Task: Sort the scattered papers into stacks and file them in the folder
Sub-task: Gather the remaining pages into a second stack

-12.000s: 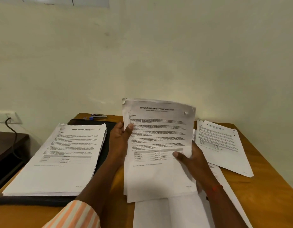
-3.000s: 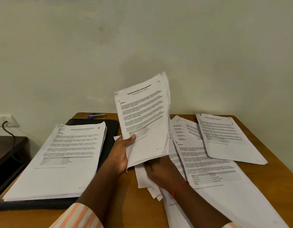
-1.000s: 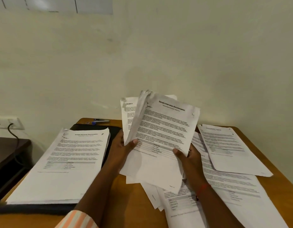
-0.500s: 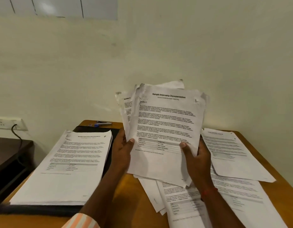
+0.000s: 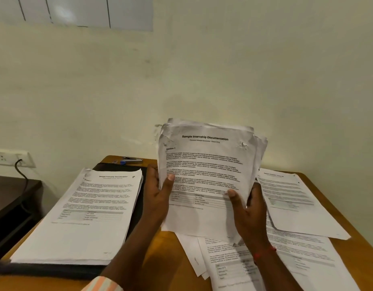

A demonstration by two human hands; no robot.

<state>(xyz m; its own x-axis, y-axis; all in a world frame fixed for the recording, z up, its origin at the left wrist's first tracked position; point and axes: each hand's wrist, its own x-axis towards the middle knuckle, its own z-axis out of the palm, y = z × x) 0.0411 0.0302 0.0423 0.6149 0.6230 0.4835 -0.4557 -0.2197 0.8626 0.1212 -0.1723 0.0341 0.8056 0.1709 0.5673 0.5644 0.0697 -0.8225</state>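
Bundle (image 5: 208, 175) of printed sheets, title page facing the wearer, is held upright between both hands above the surface (image 5: 166, 255). Left hand (image 5: 158, 198) grips the left edge, with the thumb on the front face and the fingers (image 5: 152, 175) curled behind. Right hand (image 5: 248, 213) grips the lower right edge in the same way. Support from 2 sides likely serves to square the uneven, dog-eared edges before the bundle joins a stack.

Positions relative to the fingers:
- Sorted stack (image 5: 87, 213): just left of the left-hand fingers, lying on the black folder (image 5: 55, 269).
- Loose sheets (image 5: 229, 265): below the right-hand fingers, overlapping on the surface.
- Separate sheaf (image 5: 296, 202): just right of the right-hand fingers, lying flat.
- Stapler (image 5: 131, 160): beyond the left-hand fingers, at the rear edge.

Judgement: sorting is partly done, and the loose sheets are not yet collected.
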